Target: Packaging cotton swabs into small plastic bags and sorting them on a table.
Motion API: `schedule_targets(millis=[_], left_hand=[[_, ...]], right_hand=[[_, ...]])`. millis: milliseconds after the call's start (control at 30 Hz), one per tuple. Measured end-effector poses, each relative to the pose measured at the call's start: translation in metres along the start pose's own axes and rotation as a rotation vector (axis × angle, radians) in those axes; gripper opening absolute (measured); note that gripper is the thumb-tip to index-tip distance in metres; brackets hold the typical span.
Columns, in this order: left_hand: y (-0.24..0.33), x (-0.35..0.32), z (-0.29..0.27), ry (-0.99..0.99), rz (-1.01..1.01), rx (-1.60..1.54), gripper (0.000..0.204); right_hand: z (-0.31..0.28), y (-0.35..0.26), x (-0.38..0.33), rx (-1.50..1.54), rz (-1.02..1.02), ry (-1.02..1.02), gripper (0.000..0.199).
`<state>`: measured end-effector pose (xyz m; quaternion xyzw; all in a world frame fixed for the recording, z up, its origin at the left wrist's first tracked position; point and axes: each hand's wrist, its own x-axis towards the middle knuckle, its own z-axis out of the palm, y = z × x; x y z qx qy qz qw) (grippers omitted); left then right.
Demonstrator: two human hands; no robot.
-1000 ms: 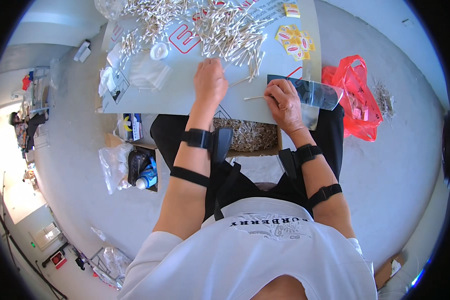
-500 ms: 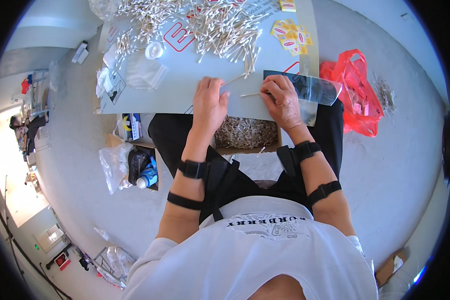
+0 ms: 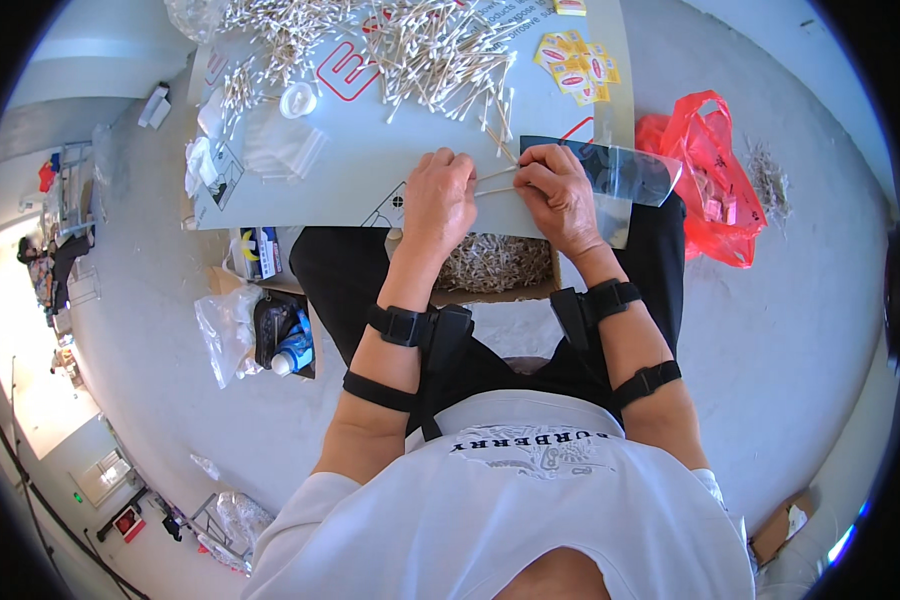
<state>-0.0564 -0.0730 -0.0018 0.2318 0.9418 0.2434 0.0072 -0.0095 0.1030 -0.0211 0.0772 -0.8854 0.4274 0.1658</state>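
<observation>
Two cotton swabs (image 3: 496, 190) span the small gap between my hands, just above the table's near edge. My right hand (image 3: 560, 200) is closed, thumb and fingers pinching the swabs' right ends. My left hand (image 3: 442, 202) has its fingers curled together at their left ends. A further swab (image 3: 500, 146) slants down toward my right fingertips from the large loose pile of swabs (image 3: 440, 60) farther up the table. Beside and partly behind my right hand lies a clear plastic sleeve (image 3: 638, 176) with a dark part.
Yellow printed cards (image 3: 578, 70) lie at the table's (image 3: 360, 195) far right. Clear small bags (image 3: 282, 150) and a round white container (image 3: 298, 100) are at left. Below the edge sits a box of swabs (image 3: 495, 265). A red plastic bag (image 3: 705, 185) stands to the right.
My left hand has moved right, closer to my right hand, its fingers now at the swabs' ends. Two swabs now lie between the hands. My right hand has hardly moved.
</observation>
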Motion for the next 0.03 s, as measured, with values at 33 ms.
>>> schedule_targets(millis=[33], left_hand=[[0.0017, 0.0021, -0.0008, -0.020, -0.028, -0.016, 0.009]], right_hand=[[0.0005, 0.0011, -0.0004, -0.002, 0.003, -0.006, 0.008]])
